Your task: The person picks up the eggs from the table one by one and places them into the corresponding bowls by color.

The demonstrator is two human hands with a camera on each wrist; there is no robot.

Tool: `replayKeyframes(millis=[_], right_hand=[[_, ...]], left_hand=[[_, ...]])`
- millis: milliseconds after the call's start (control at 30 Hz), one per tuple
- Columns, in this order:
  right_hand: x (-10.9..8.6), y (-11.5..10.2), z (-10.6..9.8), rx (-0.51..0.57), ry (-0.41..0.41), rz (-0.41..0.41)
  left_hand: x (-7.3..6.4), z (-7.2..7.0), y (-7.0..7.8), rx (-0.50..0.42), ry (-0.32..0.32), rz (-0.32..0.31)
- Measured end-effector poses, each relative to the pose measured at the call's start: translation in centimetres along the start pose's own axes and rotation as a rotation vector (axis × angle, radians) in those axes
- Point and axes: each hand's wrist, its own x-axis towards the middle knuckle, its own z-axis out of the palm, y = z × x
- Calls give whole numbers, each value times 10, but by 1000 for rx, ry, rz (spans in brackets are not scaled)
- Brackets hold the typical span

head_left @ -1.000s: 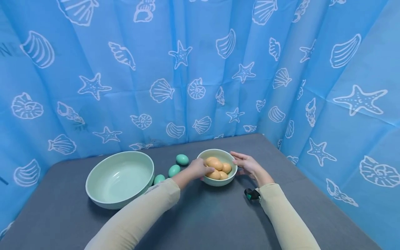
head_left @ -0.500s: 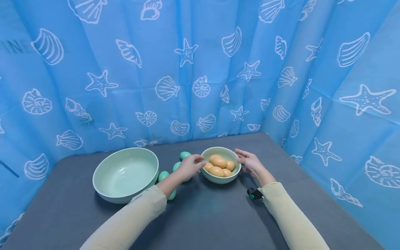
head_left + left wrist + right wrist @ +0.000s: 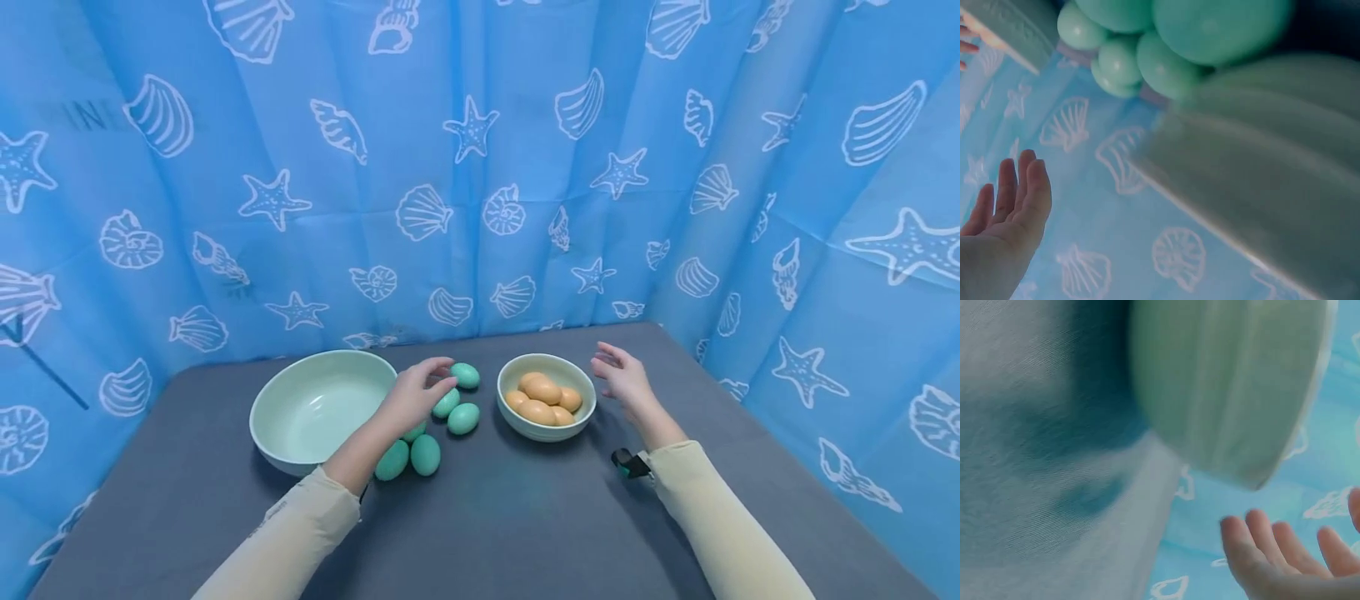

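A small pale green bowl holds several light brown eggs. Just right of its rim my right hand hovers with loosely bent fingers, apart from the bowl and holding nothing; the right wrist view shows the same gap beneath the bowl's side. My left hand is raised between the large pale green bowl and several green eggs, its fingers relaxed around nothing. In the left wrist view the left hand lies away from the green eggs. My left forearm hides part of the large bowl's rim.
Both bowls stand on a grey table. Behind and to the right hangs a blue curtain printed with white shells and starfish. A black strap with a green part sits at my right wrist.
My left hand has left the small bowl and moved left over the green eggs. My right hand has come away from the bowl's rim. The view has turned slightly left.
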Motion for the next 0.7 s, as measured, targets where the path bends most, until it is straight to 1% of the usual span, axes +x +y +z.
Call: replayKeyframes(millis=[133, 233, 333, 467, 567, 700], right_hand=[[-7, -10, 4, 58, 60, -78], [-12, -16, 8, 66, 73, -127], [-19, -23, 13, 79, 73, -178], [-27, -30, 22, 90, 68, -261], [-31, -34, 29, 85, 47, -324], [-35, -37, 40, 74, 15, -378]], left_hand=[[-14, -19, -6, -9, 28, -1], [-25, -32, -11, 1, 43, -15], [-36, -45, -17, 30, 59, -27], [-50, -64, -25, 70, 102, -39], [-60, -77, -31, 96, 143, -52], [-73, -91, -40, 120, 173, -63]])
